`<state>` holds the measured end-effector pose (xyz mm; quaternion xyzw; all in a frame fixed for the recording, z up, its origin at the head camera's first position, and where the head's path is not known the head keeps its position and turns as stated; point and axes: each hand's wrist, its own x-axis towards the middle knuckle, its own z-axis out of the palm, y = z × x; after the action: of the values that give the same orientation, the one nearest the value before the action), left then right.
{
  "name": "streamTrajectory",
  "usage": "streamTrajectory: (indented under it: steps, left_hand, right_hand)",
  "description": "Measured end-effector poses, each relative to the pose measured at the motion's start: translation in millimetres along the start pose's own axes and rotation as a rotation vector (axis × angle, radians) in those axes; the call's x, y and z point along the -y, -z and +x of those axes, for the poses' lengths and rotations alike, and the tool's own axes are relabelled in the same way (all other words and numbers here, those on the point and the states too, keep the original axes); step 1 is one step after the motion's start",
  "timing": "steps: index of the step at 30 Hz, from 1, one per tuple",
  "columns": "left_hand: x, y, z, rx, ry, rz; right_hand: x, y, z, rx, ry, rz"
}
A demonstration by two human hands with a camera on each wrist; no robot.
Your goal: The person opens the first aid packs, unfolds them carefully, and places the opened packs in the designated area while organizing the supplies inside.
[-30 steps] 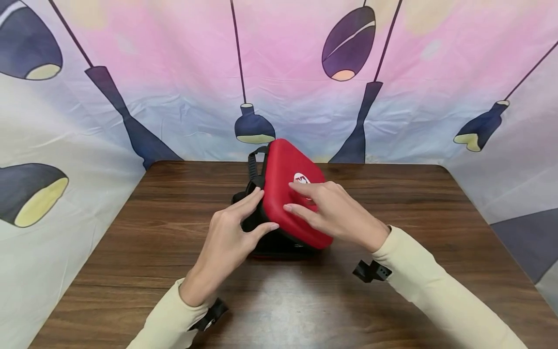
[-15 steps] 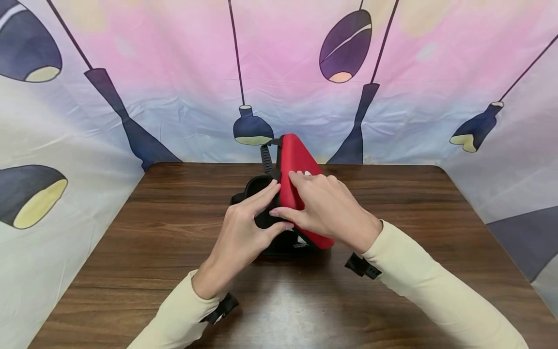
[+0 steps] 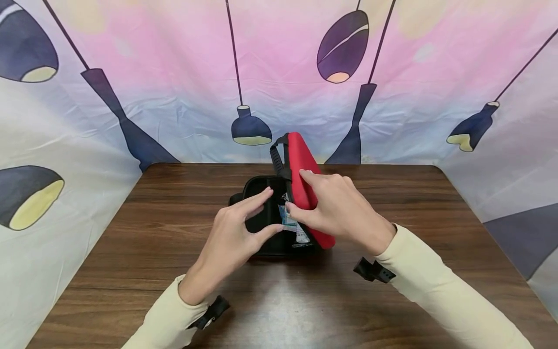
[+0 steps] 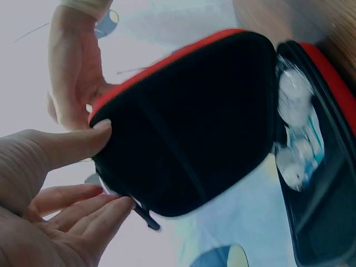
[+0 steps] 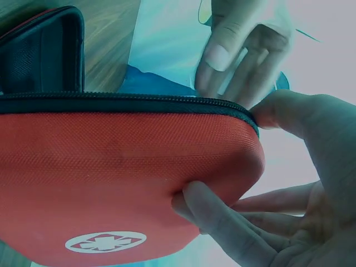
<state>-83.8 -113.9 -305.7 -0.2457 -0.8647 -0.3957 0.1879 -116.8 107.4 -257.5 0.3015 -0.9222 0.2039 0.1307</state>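
A red and black first-aid case (image 3: 302, 169) stands half unzipped-open on the wooden table, its lid tilted up and to the right. My right hand (image 3: 342, 206) pinches the lid's edge, the thumb (image 5: 283, 111) at the zipper rim and fingertips on the red face. A white oval emblem (image 5: 105, 242) marks that face. My left hand (image 3: 237, 232) hovers over the case's black base (image 3: 279, 249), fingers and thumb spread apart, holding nothing. Clear packets with white contents (image 4: 296, 97) lie inside the base near the hinge. The dark lid lining (image 4: 206, 111) has a strap across it.
A black carry handle (image 3: 276, 157) sticks out from the lid's rim. The brown wooden table (image 3: 165, 208) extends around the case. Behind it hangs a pastel cloth (image 3: 187, 63) printed with dark lamps.
The lid has swung further up and rightward with my right hand, baring the base and its packets. My left hand moved right, then back left, leaving a gap to the lid.
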Motion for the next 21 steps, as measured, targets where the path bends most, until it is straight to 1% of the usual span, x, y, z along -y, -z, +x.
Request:
streamTrajectory:
  steps: [3,5,8,10,13,15,18,21]
  left_hand:
    - [7.6,5.8,-5.0,-0.015,0.063,0.101]
    - [15.5,8.8,-8.7,-0.013,0.111,0.18]
    - [30.9,12.9,-14.9,0.012,0.178,0.278]
    - [42.5,15.8,-18.8,0.045,0.211,0.324]
    - [60.2,20.3,-24.5,0.101,0.261,0.365]
    - [71.0,22.5,-28.3,0.148,0.305,0.367]
    - [85.8,24.7,-33.9,0.218,0.377,0.342]
    - [99.1,25.5,-36.9,0.272,0.437,0.308]
  right_hand:
    - [-4.1,3.0,-3.9,-0.024,-0.03,0.033]
    - [-6.8,5.0,-6.9,-0.042,-0.046,0.052]
    - [-11.2,7.1,-11.6,-0.077,-0.07,0.076]
    - [-14.7,8.1,-14.6,-0.103,-0.083,0.084]
    - [-20.4,9.7,-19.9,-0.141,-0.103,0.092]
    - [-24.7,10.4,-23.8,-0.163,-0.118,0.102]
    - [-32.2,11.5,-30.1,-0.185,-0.152,0.149]
    - [-40.9,11.9,-36.0,-0.2,-0.198,0.227]
